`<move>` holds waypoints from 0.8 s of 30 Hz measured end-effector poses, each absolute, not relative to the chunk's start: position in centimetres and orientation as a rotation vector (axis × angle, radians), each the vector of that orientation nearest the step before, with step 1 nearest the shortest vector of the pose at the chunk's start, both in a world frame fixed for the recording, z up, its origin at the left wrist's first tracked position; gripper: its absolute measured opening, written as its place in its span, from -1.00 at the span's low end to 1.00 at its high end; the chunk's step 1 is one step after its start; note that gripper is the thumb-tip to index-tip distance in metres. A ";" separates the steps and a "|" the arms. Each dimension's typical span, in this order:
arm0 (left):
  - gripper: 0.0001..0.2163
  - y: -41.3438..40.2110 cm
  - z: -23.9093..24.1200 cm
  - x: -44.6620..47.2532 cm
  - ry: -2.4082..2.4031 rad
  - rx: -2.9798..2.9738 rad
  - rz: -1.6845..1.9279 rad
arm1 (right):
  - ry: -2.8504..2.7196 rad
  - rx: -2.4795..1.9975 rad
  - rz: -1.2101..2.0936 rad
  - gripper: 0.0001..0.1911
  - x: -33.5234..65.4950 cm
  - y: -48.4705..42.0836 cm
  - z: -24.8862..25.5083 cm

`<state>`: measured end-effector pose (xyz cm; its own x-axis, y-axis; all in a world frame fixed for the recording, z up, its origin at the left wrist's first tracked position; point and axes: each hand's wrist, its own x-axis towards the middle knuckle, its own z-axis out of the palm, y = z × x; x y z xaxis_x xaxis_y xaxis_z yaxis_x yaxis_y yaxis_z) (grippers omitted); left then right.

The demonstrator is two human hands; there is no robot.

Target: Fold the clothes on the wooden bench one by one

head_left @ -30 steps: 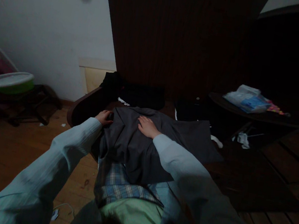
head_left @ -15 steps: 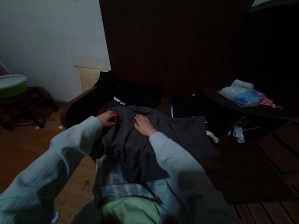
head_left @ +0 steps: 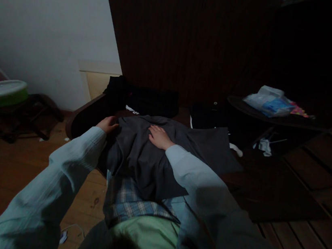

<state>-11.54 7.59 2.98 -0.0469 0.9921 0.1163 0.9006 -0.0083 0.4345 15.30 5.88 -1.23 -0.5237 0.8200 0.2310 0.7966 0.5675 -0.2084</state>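
A dark grey garment (head_left: 206, 146) lies spread over a dark wooden surface, wrinkled on its left half, with its near edge hanging toward my body. Flat on the cloth, left of its middle, rests my right hand (head_left: 160, 137), fingers stretched out. At the garment's upper left edge is my left hand (head_left: 107, 124); its fingers look apart and hold nothing that I can see. The dim light hides whether its fingertips touch the cloth. What kind of garment it is does not show clearly.
Black folded clothes (head_left: 156, 102) lie behind the grey cloth. To the right, a dark shelf (head_left: 236, 104) holds a clear and blue plastic bag (head_left: 269, 102). At left, a green basin (head_left: 7, 95) sits on a dark stand. A curved wooden armrest (head_left: 76, 119) borders the left side.
My left hand has moved left, from on top of the cloth to its edge, and its fingers have loosened. My right hand stays in the same place on the garment.
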 end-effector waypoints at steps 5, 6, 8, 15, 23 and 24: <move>-0.71 6.0 2.2 -14.2 2.119 1.693 0.571 | -2.506 -1.330 0.112 -0.57 15.3 5.7 -1.1; -0.69 5.6 2.2 -14.1 2.073 1.627 0.583 | -2.504 -1.333 0.109 -0.57 15.3 5.7 -1.1; -0.65 4.8 2.4 -13.4 1.949 1.478 0.593 | -2.502 -1.334 0.104 -0.57 15.3 5.7 -1.1; -0.61 3.0 2.6 -12.8 1.613 1.104 0.774 | -2.511 -1.323 0.090 -0.56 15.3 6.0 -1.4; -0.55 3.3 1.2 -14.2 1.522 1.110 0.911 | -2.520 -1.301 0.076 -0.59 15.4 5.5 -1.0; -0.54 3.4 1.1 -14.2 1.550 1.155 0.937 | -2.535 -1.299 0.071 -0.59 15.5 5.5 -0.8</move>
<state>-14.15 3.40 1.10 -0.0988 0.9653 -0.2419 0.2338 0.2588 0.9372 15.46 5.50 -0.75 -0.5508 0.8012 0.2337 0.7869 0.5919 -0.1744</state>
